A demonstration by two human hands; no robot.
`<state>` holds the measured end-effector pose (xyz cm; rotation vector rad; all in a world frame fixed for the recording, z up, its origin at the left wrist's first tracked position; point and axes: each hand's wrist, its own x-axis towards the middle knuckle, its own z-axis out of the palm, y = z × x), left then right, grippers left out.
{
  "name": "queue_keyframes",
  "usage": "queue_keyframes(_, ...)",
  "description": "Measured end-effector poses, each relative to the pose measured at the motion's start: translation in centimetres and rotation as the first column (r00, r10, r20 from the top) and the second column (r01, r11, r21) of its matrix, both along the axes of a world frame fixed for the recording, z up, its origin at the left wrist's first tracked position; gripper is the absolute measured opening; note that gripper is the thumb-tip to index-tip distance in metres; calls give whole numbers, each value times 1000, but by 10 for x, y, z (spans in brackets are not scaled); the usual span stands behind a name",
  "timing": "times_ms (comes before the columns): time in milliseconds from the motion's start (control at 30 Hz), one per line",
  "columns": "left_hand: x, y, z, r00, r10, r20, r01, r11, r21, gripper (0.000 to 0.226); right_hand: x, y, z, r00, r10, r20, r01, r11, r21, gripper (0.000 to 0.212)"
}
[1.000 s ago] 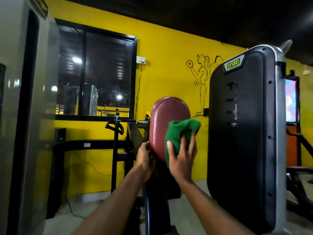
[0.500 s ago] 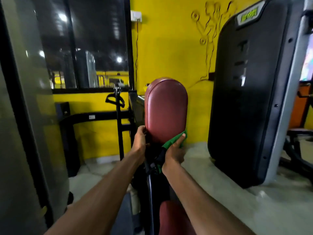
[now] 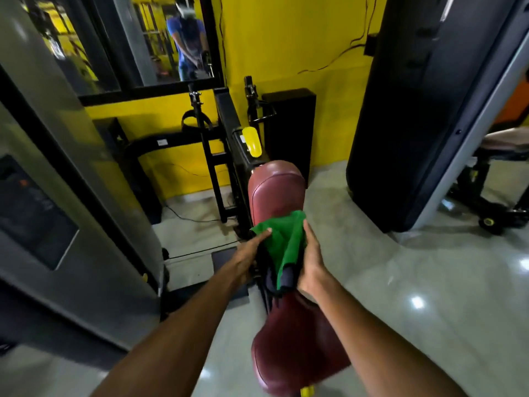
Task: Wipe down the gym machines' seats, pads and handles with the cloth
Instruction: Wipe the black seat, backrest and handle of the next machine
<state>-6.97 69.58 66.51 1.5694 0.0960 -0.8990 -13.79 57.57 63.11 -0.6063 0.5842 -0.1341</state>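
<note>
A green cloth (image 3: 282,237) hangs at the foot of the maroon back pad (image 3: 274,193), above the maroon seat (image 3: 294,348). My left hand (image 3: 247,255) pinches the cloth's left edge. My right hand (image 3: 310,257) holds its right side, fingers up along the fabric. Both hands sit in the gap between pad and seat, over the dark frame there. The lower part of the cloth drapes down between my hands.
A grey weight-stack cover (image 3: 65,179) stands close on the left, a black one (image 3: 423,110) on the right. Behind the pad are black frame bars with strap handles (image 3: 197,121), a yellow knob (image 3: 252,141), the yellow wall and a mirror. Another bench (image 3: 498,156) is far right.
The view has tilted down, bringing the seat into sight. My left hand left the pad's edge and took the cloth. The cloth is spread wider between both hands.
</note>
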Motion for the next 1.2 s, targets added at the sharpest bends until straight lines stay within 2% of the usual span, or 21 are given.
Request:
queue_keyframes(100, -13, -8, 31, 982, -97, 162, 82, 992, 100, 29, -34, -17, 52, 995, 49, -86, -61, 988, -143, 58)
queue_keyframes(200, -18, -31, 66, 900, -199, 389, 130, 972, 197, 32, -65, -42, 88, 973, 15, -232, -108, 913, -394, 37)
queue_keyframes(267, -24, -51, 92, 771, -338, 539, 179, 928, 326, 41, -86, -64, 106, 955, -62, -289, -107, 839, -534, 30)
queue_keyframes(333, -39, -74, 122, 587, -495, 641, 178, 851, 494, 40, -107, -92, 116, 949, -125, -288, -87, 776, -625, 22)
queue_keyframes(367, -44, -85, 136, 501, -534, 681, 153, 829, 537, 35, -115, -104, 118, 949, -160, -273, -75, 724, -686, 25)
queue_keyframes(400, -52, -99, 150, 429, -550, 716, 139, 824, 550, 31, -125, -121, 120, 951, -199, -238, -57, 644, -763, 38)
queue_keyframes(467, -69, -125, 180, 303, -563, 769, 164, 825, 540, 26, -139, -154, 117, 937, -291, -196, -49, 445, -894, 79)
queue_keyframes(500, -76, -139, 192, 242, -576, 781, 219, 816, 535, 24, -148, -168, 122, 932, -320, -169, -51, 345, -937, 93)
queue_keyframes(533, -84, -153, 205, 184, -610, 770, 283, 784, 553, 21, -154, -180, 129, 933, -336, -126, -39, 255, -966, 99)
queue_keyframes(600, -105, -185, 232, 65, -674, 736, 367, 702, 611, 20, -173, -201, 166, 963, -264, -51, -17, 132, -991, 89)
queue_keyframes(667, -125, -219, 257, -7, -683, 730, 402, 667, 627, 21, -187, -231, 193, 984, -170, -45, -23, 129, -991, 52)
queue_keyframes(700, -130, -232, 267, -14, -666, 746, 408, 677, 612, 19, -192, -244, 206, 988, -147, -49, -34, 105, -994, 30)
queue_keyframes(733, -135, -248, 274, 2, -647, 763, 425, 691, 585, 19, -201, -260, 218, 985, -171, -29, -15, 82, -997, 17)
queue_keyframes(767, -136, -259, 277, 34, -647, 761, 449, 691, 567, 26, -209, -272, 226, 980, -197, -2, 13, 78, -997, 15)
queue_keyframes(833, -141, -282, 277, 76, -739, 669, 487, 613, 622, 44, -232, -296, 244, 965, -257, 54, 95, 152, -984, 24)
queue_keyframes(900, -141, -303, 270, 78, -852, 517, 498, 483, 721, 37, -255, -320, 251, 945, -319, 77, 158, 239, -958, 31)
queue_keyframes(933, -143, -313, 266, 85, -860, 502, 510, 471, 720, 31, -264, -331, 252, 944, -325, 60, 157, 281, -947, 34)
queue_keyframes(1000, -150, -338, 269, 54, -813, 580, 526, 516, 676, 21, -282, -356, 254, 951, -308, 34, 143, 340, -929, 37)
queue_keyframes(1100, -166, -375, 282, -15, -750, 661, 605, 520, 603, 11, -304, -389, 256, 953, -299, 45, 179, 438, -881, 21)
queue_keyframes(1167, -179, -405, 285, 15, -710, 704, 661, 535, 526, 13, -315, -407, 261, 930, -357, 87, 265, 489, -831, 13)
queue_keyframes(1200, -184, -418, 285, 53, -701, 711, 686, 543, 484, 22, -318, -414, 263, 916, -386, 108, 314, 524, -792, 14)
